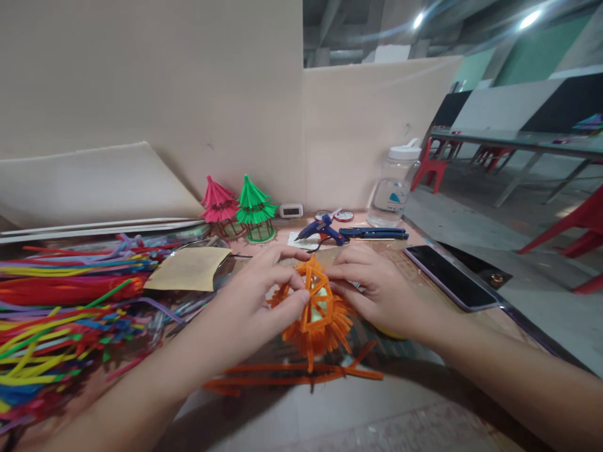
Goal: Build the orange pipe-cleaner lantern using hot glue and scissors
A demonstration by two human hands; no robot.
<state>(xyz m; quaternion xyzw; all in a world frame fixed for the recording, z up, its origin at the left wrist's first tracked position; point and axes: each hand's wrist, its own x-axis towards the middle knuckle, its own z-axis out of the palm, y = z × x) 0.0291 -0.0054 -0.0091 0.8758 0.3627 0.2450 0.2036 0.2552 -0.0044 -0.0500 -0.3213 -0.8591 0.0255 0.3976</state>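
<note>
An orange pipe-cleaner structure, with a framed opening and a fringe of short strands around it, is between my hands above the table. My left hand grips its left side, thumb and fingers closed on the orange frame. On the opposite side my right hand has its curled fingertips against the fringe; part of those fingers is hidden. Something pale shows through the opening. Loose orange pipe cleaners lie on the table just below the structure.
Bundles of coloured pipe cleaners fill the left side. Pink and green pipe-cleaner towers stand at the back, near a blue glue gun, pliers and a water bottle. A phone lies at right.
</note>
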